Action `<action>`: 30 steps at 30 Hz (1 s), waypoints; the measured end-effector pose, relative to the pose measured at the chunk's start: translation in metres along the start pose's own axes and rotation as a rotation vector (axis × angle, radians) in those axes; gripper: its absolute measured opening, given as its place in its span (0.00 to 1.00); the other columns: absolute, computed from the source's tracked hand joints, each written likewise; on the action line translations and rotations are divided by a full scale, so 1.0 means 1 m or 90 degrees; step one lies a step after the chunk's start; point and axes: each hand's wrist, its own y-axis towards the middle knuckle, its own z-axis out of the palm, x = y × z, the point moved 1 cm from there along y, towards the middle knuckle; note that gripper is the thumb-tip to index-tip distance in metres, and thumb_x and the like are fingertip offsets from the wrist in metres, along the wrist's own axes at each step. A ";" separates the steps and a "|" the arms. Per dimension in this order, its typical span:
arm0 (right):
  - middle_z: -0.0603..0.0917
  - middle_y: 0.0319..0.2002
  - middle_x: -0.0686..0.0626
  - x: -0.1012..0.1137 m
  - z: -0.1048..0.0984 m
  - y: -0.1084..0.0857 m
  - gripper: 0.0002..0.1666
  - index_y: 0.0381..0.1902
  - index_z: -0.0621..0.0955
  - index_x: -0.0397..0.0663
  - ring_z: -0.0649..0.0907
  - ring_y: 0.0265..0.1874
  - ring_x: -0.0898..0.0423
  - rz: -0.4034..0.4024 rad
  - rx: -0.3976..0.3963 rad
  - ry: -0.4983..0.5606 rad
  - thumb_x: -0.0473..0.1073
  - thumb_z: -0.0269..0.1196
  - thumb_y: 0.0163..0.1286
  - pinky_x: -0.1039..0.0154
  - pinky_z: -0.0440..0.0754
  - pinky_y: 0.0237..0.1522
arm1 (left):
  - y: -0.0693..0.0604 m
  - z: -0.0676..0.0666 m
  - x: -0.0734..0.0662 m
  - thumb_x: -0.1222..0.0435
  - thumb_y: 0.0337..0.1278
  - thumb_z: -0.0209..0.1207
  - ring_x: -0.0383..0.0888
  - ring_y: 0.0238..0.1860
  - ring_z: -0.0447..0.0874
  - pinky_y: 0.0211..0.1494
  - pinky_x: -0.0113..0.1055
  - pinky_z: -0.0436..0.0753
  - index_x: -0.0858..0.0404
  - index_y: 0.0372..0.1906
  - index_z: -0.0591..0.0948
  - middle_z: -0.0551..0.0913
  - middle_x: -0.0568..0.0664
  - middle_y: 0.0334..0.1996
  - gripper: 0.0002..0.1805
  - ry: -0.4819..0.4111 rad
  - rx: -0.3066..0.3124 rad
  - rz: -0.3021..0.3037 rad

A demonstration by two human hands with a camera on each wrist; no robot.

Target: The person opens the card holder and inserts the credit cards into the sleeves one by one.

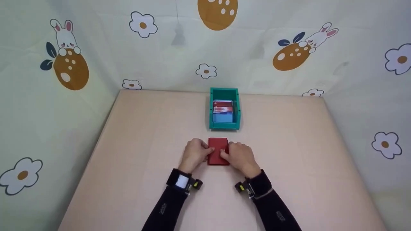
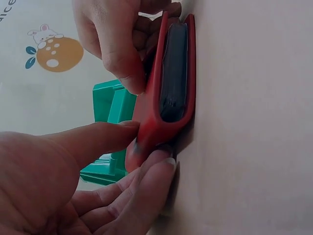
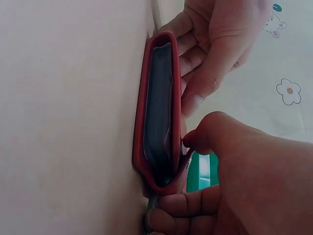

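A closed red card holder [image 1: 218, 157] lies on the table between both hands. My left hand [image 1: 194, 154] pinches its left edge, thumb on the cover and fingers at the side. On the opposite edge, my right hand [image 1: 241, 157] grips with the thumb on top, at what looks like a closing flap. Both wrist views show the open end of the red holder [image 2: 154, 98], [image 3: 178, 117], with dark sleeves [image 2: 174, 68] inside. Whether the sleeves hold cards, I cannot tell.
Beyond the hands, a green bin [image 1: 224, 126] stands near the table's back edge, with several red and blue cards [image 1: 222, 116] in it. Patterned cloth walls [image 1: 173, 64] rise at the back and both sides of the beige table [image 1: 144, 134].
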 end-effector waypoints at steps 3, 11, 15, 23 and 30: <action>0.77 0.20 0.46 0.001 0.001 -0.001 0.23 0.30 0.81 0.40 0.75 0.21 0.50 -0.018 -0.021 -0.023 0.54 0.63 0.77 0.58 0.70 0.26 | 0.000 0.001 0.000 0.62 0.67 0.74 0.42 0.25 0.84 0.28 0.29 0.80 0.67 0.40 0.89 0.88 0.53 0.29 0.11 0.004 -0.001 0.001; 0.84 0.23 0.40 0.004 0.004 -0.004 0.21 0.34 0.83 0.37 0.82 0.22 0.45 -0.053 -0.071 -0.078 0.51 0.64 0.76 0.50 0.84 0.27 | -0.001 0.001 0.000 0.61 0.66 0.75 0.41 0.25 0.83 0.28 0.29 0.79 0.67 0.41 0.89 0.88 0.53 0.29 0.12 0.013 -0.012 0.010; 0.86 0.25 0.38 0.004 0.005 -0.004 0.19 0.37 0.84 0.36 0.85 0.25 0.42 -0.068 -0.074 -0.083 0.49 0.64 0.76 0.47 0.86 0.30 | -0.002 0.002 -0.001 0.61 0.65 0.75 0.40 0.23 0.83 0.26 0.28 0.78 0.67 0.39 0.89 0.87 0.52 0.27 0.12 0.019 -0.016 0.017; 0.86 0.29 0.37 0.005 0.003 -0.004 0.11 0.42 0.81 0.40 0.85 0.27 0.40 -0.110 -0.039 -0.064 0.43 0.62 0.80 0.44 0.86 0.33 | 0.000 0.001 -0.003 0.61 0.66 0.75 0.40 0.22 0.84 0.25 0.28 0.77 0.67 0.38 0.88 0.87 0.51 0.24 0.11 0.019 -0.007 0.022; 0.87 0.33 0.37 -0.002 0.001 -0.005 0.10 0.49 0.81 0.38 0.86 0.32 0.42 -0.110 0.011 -0.011 0.41 0.59 0.84 0.45 0.87 0.39 | 0.000 0.001 -0.003 0.62 0.66 0.74 0.40 0.23 0.85 0.26 0.28 0.78 0.67 0.39 0.89 0.88 0.52 0.27 0.11 0.015 -0.003 0.008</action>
